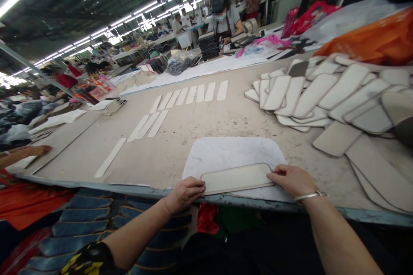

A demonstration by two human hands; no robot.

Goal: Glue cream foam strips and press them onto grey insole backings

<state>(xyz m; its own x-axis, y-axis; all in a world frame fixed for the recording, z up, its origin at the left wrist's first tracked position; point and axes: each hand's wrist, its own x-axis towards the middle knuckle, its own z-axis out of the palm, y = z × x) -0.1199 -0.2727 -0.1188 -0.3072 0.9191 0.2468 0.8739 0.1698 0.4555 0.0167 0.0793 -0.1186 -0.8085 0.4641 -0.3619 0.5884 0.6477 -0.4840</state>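
Observation:
A long cream panel with rounded corners and a dark edge [237, 178] lies on a white sheet [235, 149] at the table's near edge. My left hand [186, 192] is closed on the panel's left end, fingers together. At its right end, my right hand [292, 180], with a bangle on the wrist, pinches the corner between thumb and fingers. The undersides of both grips are hidden.
A heap of similar cream panels [309, 94] spreads over the table's right side. Narrow cream strips [190, 94] lie in rows beyond the sheet. A co-worker's hand [40, 150] reaches in at far left. Another person [226, 21] works across the table.

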